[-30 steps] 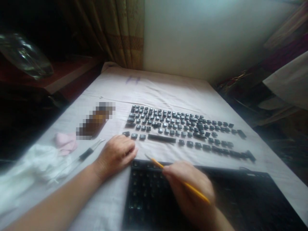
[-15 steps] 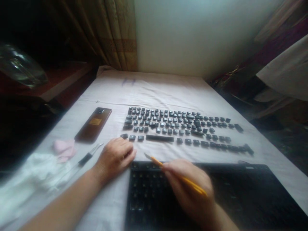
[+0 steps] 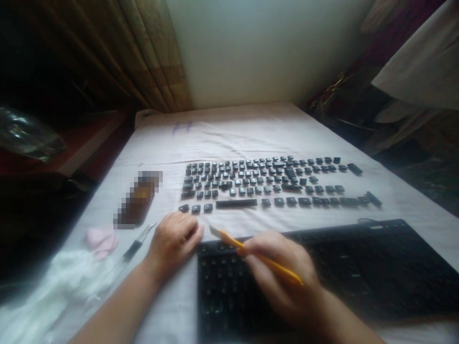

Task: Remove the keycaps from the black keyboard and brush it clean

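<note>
My right hand (image 3: 283,267) grips a slim yellow-handled tool (image 3: 274,265) like a pencil. Its pale, flat tip points left, above the far left corner of a black keyboard base (image 3: 380,263); I cannot tell whether it is a brush or a blade. The keycaps are off the base. My left hand (image 3: 175,239) rests on the cloth left of the base, fingers curled under and mostly hidden. Just beyond it lie rows of loose black keycaps (image 3: 247,181), with the long spacebar (image 3: 236,204) in the nearest row.
Left of my left hand are a wire-pronged tool (image 3: 133,249) with a black grip, a pink cloth (image 3: 102,241) and a white cloth (image 3: 60,282). A brown phone (image 3: 138,200) lies farther back. White cloth covers the table (image 3: 229,129); a curtain (image 3: 150,62) hangs behind.
The view has tilted and shifted slightly. In my right hand the yellow tool has turned a little, showing its tip broader. My left hand keeps its curled pose.
</note>
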`<action>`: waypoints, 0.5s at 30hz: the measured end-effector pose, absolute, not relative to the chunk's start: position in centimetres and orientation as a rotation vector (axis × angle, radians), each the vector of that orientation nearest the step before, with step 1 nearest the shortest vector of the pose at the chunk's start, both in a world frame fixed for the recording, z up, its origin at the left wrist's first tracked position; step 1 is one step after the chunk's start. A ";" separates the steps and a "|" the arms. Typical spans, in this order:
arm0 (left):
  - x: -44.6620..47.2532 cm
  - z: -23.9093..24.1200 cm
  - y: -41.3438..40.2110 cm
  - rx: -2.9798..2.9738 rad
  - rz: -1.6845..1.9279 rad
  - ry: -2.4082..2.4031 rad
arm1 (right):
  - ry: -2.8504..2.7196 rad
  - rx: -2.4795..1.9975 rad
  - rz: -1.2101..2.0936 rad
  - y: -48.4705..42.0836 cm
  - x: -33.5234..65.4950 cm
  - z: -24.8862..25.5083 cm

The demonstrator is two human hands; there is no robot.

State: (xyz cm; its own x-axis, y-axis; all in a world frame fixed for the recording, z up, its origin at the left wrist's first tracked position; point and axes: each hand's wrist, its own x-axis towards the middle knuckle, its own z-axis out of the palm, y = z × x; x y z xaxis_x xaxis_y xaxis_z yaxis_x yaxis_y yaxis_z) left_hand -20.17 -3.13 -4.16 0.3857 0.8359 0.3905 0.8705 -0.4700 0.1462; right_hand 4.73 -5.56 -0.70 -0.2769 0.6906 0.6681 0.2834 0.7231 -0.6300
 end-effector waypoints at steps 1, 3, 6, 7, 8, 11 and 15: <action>-20.1 -4.2 -3.1 -2.544 -0.644 -1.571 | -1.865 -0.755 0.486 -5.6 4.7 -0.7; -20.1 -4.2 -3.2 -2.538 -0.647 -1.572 | -1.877 -0.753 0.505 -5.6 4.6 -0.6; -20.1 -4.2 -3.3 -2.528 -0.647 -1.574 | -1.917 -0.736 0.544 -5.6 4.5 -0.7; -20.2 -4.2 -3.3 -2.525 -0.647 -1.574 | -1.926 -0.725 0.552 -5.6 4.5 -0.8; -20.2 -4.2 -3.3 -2.523 -0.645 -1.574 | -1.930 -0.713 0.560 -5.7 4.4 -0.9; -20.2 -4.2 -3.2 -2.520 -0.641 -1.572 | -1.940 -0.700 0.595 -5.9 4.3 -1.3; -20.3 -4.4 -3.1 -2.520 -0.643 -1.560 | -2.002 -0.733 0.613 -6.0 3.8 -1.9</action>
State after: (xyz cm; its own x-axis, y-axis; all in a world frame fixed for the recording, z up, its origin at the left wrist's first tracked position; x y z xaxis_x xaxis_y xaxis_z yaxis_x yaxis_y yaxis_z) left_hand -20.30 -3.11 -4.40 0.3828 0.8294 0.4069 0.8753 -0.4665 0.1275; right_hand 3.84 -5.95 -1.94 -0.4285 0.6982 0.5735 0.2577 0.7028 -0.6630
